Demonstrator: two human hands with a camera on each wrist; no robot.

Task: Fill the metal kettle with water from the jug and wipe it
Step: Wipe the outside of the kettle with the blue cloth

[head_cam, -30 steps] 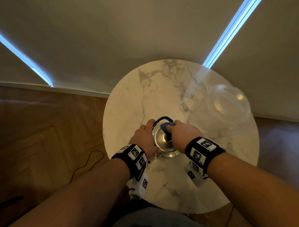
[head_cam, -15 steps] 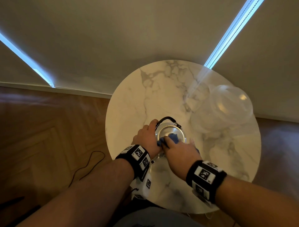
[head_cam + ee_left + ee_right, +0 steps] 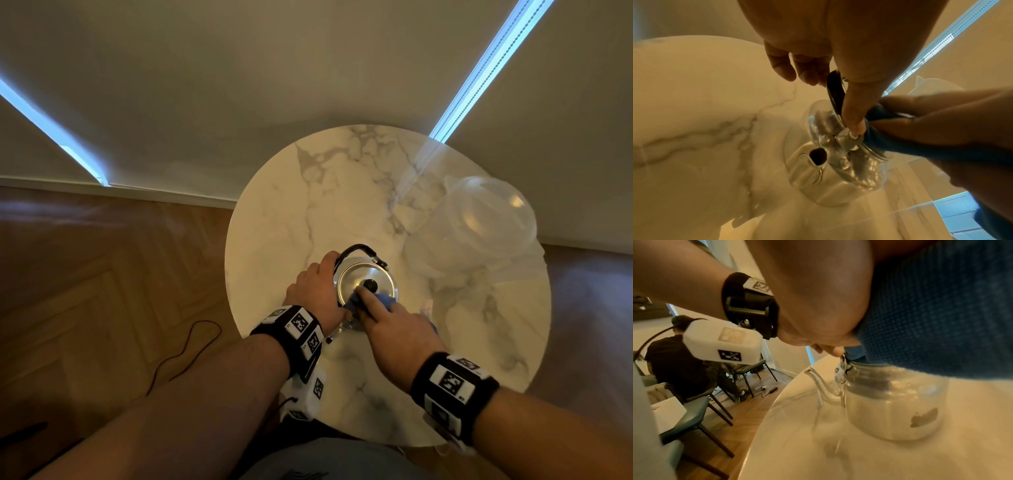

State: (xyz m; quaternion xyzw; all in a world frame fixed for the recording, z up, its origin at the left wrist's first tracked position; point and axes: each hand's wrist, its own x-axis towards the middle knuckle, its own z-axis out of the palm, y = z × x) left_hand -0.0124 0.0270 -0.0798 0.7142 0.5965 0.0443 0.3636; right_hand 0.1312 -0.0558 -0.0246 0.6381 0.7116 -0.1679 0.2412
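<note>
Metal kettle [image 3: 363,278]: middle of table [image 3: 342,192].
Left hand [image 3: 317,291]: I grip its handle base.
Right hand [image 3: 394,327]: I clutch blue cloth [image 3: 385,302] against its top.
Jug [image 3: 479,222]: far-right edge.

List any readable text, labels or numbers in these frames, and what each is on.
No readable words or numbers anywhere.
The left wristband: square black-and-white code patterns only; tiny marks beside them too small to read.
The right wristband: the same.
The kettle, cloth and jug: no print visible.
</note>
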